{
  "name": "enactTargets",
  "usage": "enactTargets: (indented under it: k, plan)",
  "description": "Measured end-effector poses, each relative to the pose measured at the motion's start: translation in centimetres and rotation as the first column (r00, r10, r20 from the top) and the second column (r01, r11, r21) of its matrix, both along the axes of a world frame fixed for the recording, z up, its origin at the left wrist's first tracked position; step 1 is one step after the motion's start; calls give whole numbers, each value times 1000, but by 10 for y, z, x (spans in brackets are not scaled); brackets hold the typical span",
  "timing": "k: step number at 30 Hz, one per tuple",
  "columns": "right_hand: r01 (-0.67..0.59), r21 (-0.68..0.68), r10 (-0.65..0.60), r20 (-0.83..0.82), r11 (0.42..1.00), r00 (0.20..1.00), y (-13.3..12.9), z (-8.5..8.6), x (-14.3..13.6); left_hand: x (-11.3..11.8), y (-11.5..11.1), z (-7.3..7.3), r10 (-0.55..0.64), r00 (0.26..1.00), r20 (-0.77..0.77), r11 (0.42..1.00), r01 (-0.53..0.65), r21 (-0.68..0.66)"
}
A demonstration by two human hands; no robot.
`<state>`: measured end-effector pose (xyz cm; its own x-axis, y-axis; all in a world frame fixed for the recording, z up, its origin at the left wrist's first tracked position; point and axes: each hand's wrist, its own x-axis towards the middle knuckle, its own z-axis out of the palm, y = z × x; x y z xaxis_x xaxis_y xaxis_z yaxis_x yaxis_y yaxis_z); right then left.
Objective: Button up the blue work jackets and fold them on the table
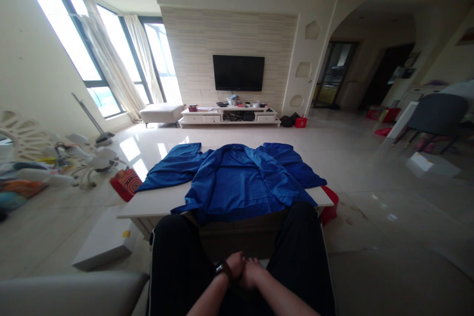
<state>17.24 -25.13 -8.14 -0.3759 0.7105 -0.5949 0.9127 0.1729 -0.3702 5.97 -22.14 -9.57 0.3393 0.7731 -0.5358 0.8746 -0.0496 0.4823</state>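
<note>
A blue long-sleeved jacket (237, 187) lies spread on a low white table (148, 208), its front parted and its sleeves out to both sides. Its lower edge hangs over the table's near side by my knees. My left hand (234, 264), with a dark watch (222, 269) on the wrist, rests between my thighs. Against it lies my right hand (253, 272). Both have curled fingers and touch each other; no object shows in them. Neither hand touches the jacket, and the undersides of the hands are hidden.
A white box (107, 242) is on the floor at left, beside a grey seat edge (74, 291). Red bags (126, 182) stand by the table. A TV (239, 73) hangs above a white cabinet (202, 117). A dark chair (439, 111) stands at right.
</note>
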Motion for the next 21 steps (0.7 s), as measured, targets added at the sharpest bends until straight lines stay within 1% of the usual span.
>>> enactTargets:
  k: [7,14,17,21]
  plan:
    - [11,4,-11,-29,1000,1000,-2,3,1,0,0,1,-6,1000,-5,1000,6,4]
    - [-2,-7,2,-8,1000,1000,-1,5,0,0,0,1,2,1000,13,1000,-2,-6]
    - [2,-5,-2,-6,1000,1000,0,3,0,0,0,0,5,1000,19,1000,-5,-5]
    - [10,11,-10,-4,1000,1000,0,-5,0,-1,-1,-3,7,1000,23,1000,-7,-7]
